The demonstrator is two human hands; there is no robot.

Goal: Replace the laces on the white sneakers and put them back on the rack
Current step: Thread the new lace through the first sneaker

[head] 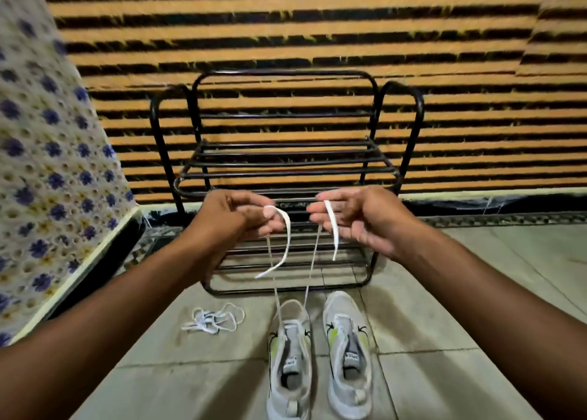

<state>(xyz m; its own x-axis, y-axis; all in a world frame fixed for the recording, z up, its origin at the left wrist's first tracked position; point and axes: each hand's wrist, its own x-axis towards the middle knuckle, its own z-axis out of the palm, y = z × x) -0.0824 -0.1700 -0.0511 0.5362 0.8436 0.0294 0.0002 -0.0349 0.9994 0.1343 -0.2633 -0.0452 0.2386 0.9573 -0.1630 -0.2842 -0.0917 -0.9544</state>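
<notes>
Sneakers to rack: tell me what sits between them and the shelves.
Nothing visible lies on the floor between the two white sneakers and the black rack. The left sneaker is tethered by the lace, whose ends the left hand and right hand hold up before the rack. A loose lace lies aside, left.

Bare forearms (120,318), no sleeves

Two white mesh sneakers (319,353) stood side by side on the grey tiled floor (428,318), before the black metal-tube rack (286,162) backed by an orange-and-black striped wall (286,29), a loose white lace bundle (216,319) left of them, a flower-patterned cloth (47,165) far left.
</notes>
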